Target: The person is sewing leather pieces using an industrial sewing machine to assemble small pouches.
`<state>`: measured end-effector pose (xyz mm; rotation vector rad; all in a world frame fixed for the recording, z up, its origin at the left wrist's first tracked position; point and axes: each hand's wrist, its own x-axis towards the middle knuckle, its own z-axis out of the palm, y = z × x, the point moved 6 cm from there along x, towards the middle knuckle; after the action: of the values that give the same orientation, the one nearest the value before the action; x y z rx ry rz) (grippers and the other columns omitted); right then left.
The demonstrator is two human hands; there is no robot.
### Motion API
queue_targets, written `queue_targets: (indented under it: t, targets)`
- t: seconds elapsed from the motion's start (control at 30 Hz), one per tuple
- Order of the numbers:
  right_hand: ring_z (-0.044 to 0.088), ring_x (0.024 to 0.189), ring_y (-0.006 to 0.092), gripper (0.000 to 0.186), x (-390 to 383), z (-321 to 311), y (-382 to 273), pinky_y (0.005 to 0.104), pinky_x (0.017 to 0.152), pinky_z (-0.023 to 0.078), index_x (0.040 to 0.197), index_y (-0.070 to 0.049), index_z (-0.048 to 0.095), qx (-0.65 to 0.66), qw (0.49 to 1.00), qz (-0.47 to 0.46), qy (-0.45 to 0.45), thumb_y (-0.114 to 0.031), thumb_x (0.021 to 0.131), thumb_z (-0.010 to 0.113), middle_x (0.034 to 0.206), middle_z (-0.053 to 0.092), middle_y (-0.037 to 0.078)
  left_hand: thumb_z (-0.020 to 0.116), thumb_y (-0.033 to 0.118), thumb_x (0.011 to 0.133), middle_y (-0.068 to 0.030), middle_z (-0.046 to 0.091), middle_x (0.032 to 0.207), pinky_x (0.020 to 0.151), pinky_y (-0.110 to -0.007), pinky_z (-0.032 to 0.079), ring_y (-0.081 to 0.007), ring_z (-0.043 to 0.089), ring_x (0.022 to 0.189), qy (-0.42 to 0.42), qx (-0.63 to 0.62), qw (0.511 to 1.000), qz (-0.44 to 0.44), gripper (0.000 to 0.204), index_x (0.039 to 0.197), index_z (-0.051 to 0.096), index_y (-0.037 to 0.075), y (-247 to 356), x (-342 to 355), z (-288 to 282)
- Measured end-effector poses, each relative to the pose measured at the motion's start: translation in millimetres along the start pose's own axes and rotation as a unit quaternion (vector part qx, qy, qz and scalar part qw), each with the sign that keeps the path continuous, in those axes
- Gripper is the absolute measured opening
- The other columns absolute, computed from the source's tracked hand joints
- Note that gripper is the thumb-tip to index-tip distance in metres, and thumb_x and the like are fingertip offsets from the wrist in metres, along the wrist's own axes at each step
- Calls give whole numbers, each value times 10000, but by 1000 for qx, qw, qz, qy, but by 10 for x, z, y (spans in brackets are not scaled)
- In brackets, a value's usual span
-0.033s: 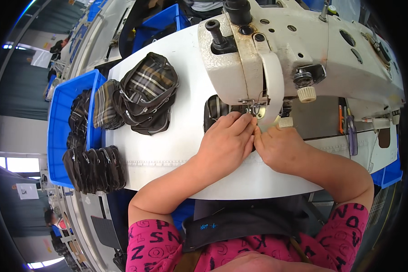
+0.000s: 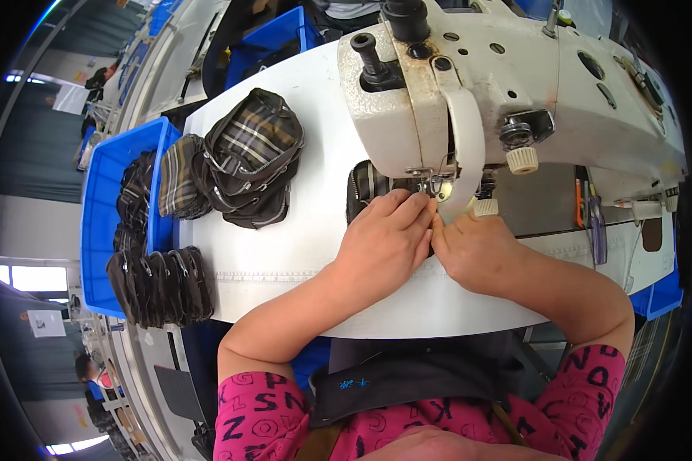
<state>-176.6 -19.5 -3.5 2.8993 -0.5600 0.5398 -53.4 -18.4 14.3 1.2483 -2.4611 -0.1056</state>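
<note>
A dark plaid fabric pouch (image 2: 359, 186) with a zipper edge lies under the needle area of a white sewing machine (image 2: 396, 131). My left hand (image 2: 384, 242) rests over it, fingers together and pressed down close to the presser foot (image 2: 421, 184). Right beside it, my right hand (image 2: 477, 250) is curled, thumb and fingers pinched at the near edge of the work; both thumbs almost touch. Most of the pouch is hidden beneath my hands and the machine head.
Stacked plaid pouches (image 2: 254, 161) sit left on the white table (image 2: 284, 296). More dark pouches (image 2: 161, 288) stand in a row by a blue bin (image 2: 100, 238). A purple-handled tool (image 2: 597, 230) lies at the right. A ruler strip (image 2: 265, 276) crosses the tabletop.
</note>
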Motion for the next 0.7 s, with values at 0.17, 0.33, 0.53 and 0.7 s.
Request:
queue_targets:
  t: [0.17, 0.33, 0.53, 0.7]
  targets:
    - [631, 577, 195, 342, 4, 11, 2, 354, 517, 472, 1097, 104, 721, 6, 1000, 2, -5, -91, 826, 650, 659, 639, 64, 684, 130, 899, -110, 660, 1273, 1059, -400, 484, -298, 620, 1184, -6, -16, 1000, -8, 424, 1300, 684, -9, -30, 16, -10]
    - [645, 606, 186, 405, 21, 39, 52, 352, 528, 480, 1164, 95, 705, 4, 998, 42, -39, -98, 815, 635, 690, 654, 55, 688, 129, 883, -121, 679, 1258, 1029, -389, 497, -297, 619, 1190, 17, 0, 1000, 6, 412, 1266, 693, -25, -92, 38, 9]
    - [646, 620, 173, 418, 13, 24, 54, 350, 534, 480, 1163, 98, 703, -9, 999, 40, -32, -97, 799, 640, 698, 651, 47, 664, 124, 907, -131, 696, 1288, 1036, -435, 513, -330, 656, 1174, 10, -18, 1000, -11, 393, 1282, 698, 8, -135, 48, 13]
    - [639, 614, 172, 418, 14, 15, 68, 347, 541, 480, 1160, 106, 699, -5, 999, 41, -23, -86, 792, 648, 696, 646, 44, 694, 122, 856, -152, 696, 1275, 982, -374, 523, -305, 640, 1177, 11, -8, 1000, -8, 389, 1209, 713, -42, -158, 79, -3]
